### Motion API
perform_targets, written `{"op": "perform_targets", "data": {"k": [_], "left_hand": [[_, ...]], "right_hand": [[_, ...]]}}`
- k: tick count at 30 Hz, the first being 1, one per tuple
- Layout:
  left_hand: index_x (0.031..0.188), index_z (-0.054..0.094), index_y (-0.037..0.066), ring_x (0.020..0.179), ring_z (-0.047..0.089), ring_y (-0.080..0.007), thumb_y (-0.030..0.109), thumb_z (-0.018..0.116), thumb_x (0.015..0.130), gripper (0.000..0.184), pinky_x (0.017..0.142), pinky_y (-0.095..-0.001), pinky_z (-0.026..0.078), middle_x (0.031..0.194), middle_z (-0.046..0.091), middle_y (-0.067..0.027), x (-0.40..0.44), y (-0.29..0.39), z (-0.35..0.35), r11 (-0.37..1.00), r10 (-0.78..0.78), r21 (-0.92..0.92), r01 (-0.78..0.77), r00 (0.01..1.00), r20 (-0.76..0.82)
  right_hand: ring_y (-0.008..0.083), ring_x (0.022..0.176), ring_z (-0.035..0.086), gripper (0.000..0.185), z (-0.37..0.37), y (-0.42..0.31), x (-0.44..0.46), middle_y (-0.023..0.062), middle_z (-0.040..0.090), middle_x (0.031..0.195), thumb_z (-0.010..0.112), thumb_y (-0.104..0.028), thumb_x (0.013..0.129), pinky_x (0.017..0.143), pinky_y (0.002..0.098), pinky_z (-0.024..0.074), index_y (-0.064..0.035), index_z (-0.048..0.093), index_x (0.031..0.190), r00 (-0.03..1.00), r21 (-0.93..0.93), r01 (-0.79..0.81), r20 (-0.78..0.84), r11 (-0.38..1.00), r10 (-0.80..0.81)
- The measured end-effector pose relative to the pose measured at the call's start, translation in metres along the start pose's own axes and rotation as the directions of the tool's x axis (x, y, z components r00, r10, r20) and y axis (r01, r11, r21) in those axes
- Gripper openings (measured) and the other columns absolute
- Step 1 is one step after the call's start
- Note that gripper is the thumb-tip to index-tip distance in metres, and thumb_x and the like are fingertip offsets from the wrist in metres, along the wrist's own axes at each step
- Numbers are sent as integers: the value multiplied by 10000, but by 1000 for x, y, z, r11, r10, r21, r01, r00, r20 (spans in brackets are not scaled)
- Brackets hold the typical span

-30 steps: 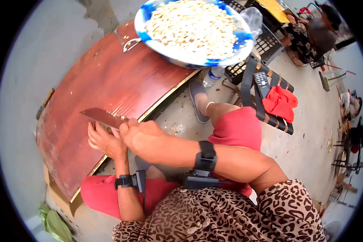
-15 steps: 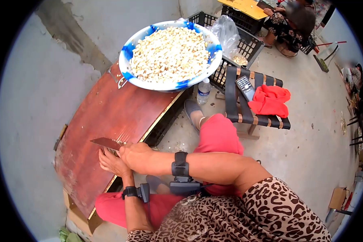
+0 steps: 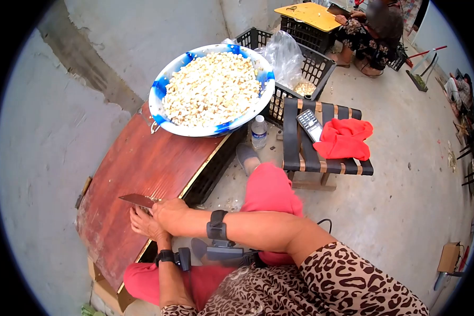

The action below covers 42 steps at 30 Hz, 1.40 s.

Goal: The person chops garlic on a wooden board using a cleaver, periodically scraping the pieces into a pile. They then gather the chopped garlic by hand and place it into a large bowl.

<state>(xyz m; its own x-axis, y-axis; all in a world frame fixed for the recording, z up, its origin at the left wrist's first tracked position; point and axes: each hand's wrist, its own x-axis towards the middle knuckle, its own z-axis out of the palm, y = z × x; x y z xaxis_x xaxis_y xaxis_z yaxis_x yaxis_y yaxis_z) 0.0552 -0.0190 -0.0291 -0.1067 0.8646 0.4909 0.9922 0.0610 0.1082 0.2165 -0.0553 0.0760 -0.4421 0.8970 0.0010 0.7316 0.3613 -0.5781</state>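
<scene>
Only the view has shifted: right fingers (image 3: 160, 210) closed round knife (image 3: 135, 199), left fingers (image 3: 136, 217) beside blade, hold unclear, table (image 3: 137, 168) under them; work apparently at same stage.

No text can be read, the bottle label (image 3: 258, 135) and handset keys (image 3: 308, 122) being too small

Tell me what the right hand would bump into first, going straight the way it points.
Probably the left hand, just ahead of the right hand; they overlap in view, so I can't tell whether they touch. The knife in the right hand points out over the red tabletop.
</scene>
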Motion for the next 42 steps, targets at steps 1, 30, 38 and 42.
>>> {"op": "perform_targets", "data": {"k": [1,30,38,42], "left_hand": [[1336,467,77,1335,368,-287,413,575,879,578,1108,-463,228,1435,422,-143,1,-2,3,1000,-4,16,4,1000,-2],[1346,453,36,1299,392,-343,397,655,777,704,1093,-488,250,1425,417,-173,-4,-17,17,1000,26,-1,-26,998,-52],[1347,453,36,1286,404,-347,353,656,792,670,1086,-484,255,1417,420,-178,-2,-6,8,1000,14,-21,-15,998,-54],[1352,452,39,1282,411,-343,263,643,809,617,1082,-480,261,1413,428,-175,-1,-6,8,999,8,-32,-10,998,-58]], "right_hand": [[258,1055,648,293,-1,0,-3,121,685,1057,697,-109,778,776,340,566,-1,652,1046,999,16,-9,-31,1000,10],[267,978,667,257,19,-4,0,154,676,977,618,-101,815,765,327,561,39,599,1030,995,-32,-39,-91,999,36],[272,1017,653,295,14,3,-2,157,666,1016,653,-74,790,783,326,560,42,595,1054,997,-16,15,-73,1000,-16],[274,1001,656,304,1,1,-8,159,665,1000,659,-66,780,775,332,563,40,584,1054,998,-50,33,-57,998,-36]]}}
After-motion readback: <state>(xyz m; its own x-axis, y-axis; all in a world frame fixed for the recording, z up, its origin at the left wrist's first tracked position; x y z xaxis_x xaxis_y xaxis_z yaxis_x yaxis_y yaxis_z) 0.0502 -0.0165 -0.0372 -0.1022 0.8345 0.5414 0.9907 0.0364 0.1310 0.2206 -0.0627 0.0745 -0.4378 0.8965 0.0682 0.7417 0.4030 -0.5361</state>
